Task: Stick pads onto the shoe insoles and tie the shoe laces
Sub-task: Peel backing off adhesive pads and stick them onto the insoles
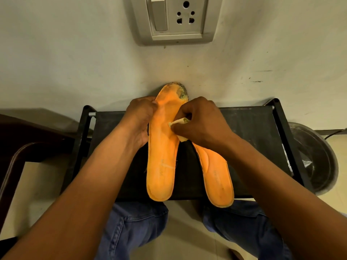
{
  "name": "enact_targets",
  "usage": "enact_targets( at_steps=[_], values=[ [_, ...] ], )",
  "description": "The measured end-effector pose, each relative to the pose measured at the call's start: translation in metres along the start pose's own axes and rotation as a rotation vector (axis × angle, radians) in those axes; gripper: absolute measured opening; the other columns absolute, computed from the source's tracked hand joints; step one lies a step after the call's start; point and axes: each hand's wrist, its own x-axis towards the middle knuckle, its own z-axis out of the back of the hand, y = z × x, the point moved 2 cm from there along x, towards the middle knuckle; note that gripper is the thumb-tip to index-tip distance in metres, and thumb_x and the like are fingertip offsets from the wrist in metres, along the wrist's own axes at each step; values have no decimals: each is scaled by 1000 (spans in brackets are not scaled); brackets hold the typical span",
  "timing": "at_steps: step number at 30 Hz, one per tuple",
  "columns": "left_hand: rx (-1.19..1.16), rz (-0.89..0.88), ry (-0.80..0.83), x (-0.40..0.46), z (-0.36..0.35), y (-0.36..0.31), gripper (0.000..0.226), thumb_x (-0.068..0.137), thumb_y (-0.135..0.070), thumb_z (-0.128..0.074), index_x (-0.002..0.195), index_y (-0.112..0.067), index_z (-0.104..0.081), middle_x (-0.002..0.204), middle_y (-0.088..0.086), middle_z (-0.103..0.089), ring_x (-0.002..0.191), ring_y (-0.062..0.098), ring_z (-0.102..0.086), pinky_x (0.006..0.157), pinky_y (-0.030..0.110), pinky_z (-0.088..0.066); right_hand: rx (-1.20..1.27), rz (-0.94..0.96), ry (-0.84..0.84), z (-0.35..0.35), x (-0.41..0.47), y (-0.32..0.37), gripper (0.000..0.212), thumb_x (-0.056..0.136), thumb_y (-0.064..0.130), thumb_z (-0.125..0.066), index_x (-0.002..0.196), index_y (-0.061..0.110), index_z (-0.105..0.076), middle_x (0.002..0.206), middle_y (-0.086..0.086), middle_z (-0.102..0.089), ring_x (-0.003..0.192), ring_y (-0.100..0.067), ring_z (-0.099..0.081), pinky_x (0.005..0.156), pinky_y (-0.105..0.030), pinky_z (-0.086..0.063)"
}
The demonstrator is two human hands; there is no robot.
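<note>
- The left orange insole (162, 156) lies lengthwise on the black bench (251, 145), its toe end far, reaching the wall, its heel end at the bench's near edge; the toe tip is worn grey and dirty.
- The left hand (139, 119) grips this insole at its left edge near the toe, fingers curled round the rim.
- The right hand (199, 122) pinches a small pale pad (177, 122) between thumb and fingers, with the pad's end touching the insole's middle part.
- The right orange insole (216, 175) lies just beside the first, to its right, angled outward; its heel overhangs the bench's near edge and its far part is hidden under the right hand.
- The bench has a dark fabric top stretched between black frame bars, and stands against a pale, scuffed wall (75, 62).
- A switch and socket plate (174, 17) is set in the wall, far above the insoles.
- A round dark bin (317, 158) stands on the floor to the right of the bench; its contents cannot be told.
- A dark brown chair (20, 145) is at the left.
- Blue-jeaned knees (135, 226) show near, over a pale tiled floor (187, 239).
</note>
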Motion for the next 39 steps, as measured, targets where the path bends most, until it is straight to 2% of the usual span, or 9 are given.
enact_targets(
  at_steps=[3, 7, 14, 19, 24, 29, 32, 35, 39],
  values=[
    [25, -14, 9, 3, -2, 2, 32, 107, -6, -43, 127, -13, -66, 116, 12, -71, 104, 28, -70, 78, 36, -60, -71, -47, -121, 2, 0, -6, 14, 78, 35, -76, 85, 24, -75, 84, 8, -69, 76, -12, -64, 65, -31, -56],
    [50, -9, 63, 1, -5, 3, 27, 105, -3, -44, 109, -12, -70, 119, 18, -70, 110, 32, -68, 83, 37, -60, -109, -93, -290, 10, 1, -13, 12, 80, 33, -72, 88, 25, -76, 85, 5, -71, 76, -15, -64, 66, -32, -57],
    [94, -34, 59, 2, -5, 3, 33, 106, -4, -41, 116, -10, -72, 112, 19, -73, 102, 33, -71, 84, 42, -60, -49, 53, -110, -7, -5, 6, 9, 79, 31, -74, 82, 22, -76, 81, 4, -71, 75, -14, -63, 62, -31, -53],
    [107, -33, 91, 3, -9, 5, 32, 107, -7, -41, 119, -13, -71, 111, 14, -74, 106, 30, -70, 93, 46, -59, -142, -41, -257, 3, -3, -1, 17, 78, 40, -70, 83, 25, -74, 84, 7, -69, 78, -16, -62, 67, -36, -57],
    [109, -9, 124, 4, -11, 8, 32, 106, -8, -44, 125, -15, -69, 119, 10, -72, 112, 28, -67, 102, 48, -54, -136, -132, -389, 16, -1, -6, 14, 86, 35, -69, 91, 24, -76, 87, 3, -72, 77, -16, -65, 70, -34, -59],
    [85, -22, 108, 4, -10, 8, 32, 106, -6, -43, 119, -10, -71, 113, 15, -73, 108, 29, -69, 95, 46, -58, -34, -23, -270, 4, -3, 3, 16, 80, 35, -69, 85, 24, -79, 86, 3, -73, 78, -18, -65, 68, -39, -57],
    [109, -35, 109, 3, -9, 9, 33, 105, -3, -41, 117, -3, -71, 107, 19, -72, 97, 32, -67, 95, 48, -55, -101, 36, -212, -6, -10, 13, 13, 81, 36, -71, 85, 26, -79, 84, 5, -74, 77, -16, -64, 64, -33, -53],
    [107, -25, 124, 3, -11, 9, 33, 107, -7, -41, 119, -9, -72, 111, 18, -73, 104, 31, -68, 96, 48, -57, -202, 1, -292, -2, -11, 12, 16, 83, 41, -69, 86, 27, -76, 84, 7, -70, 79, -15, -61, 61, -28, -47],
    [120, 7, 169, 1, -14, 11, 31, 109, -15, -42, 123, -16, -70, 114, 12, -72, 104, 28, -67, 85, 43, -58, -214, -105, -408, 12, -8, 5, 19, 85, 40, -66, 88, 23, -73, 87, 3, -71, 80, -19, -63, 67, -33, -54]
  ],
)
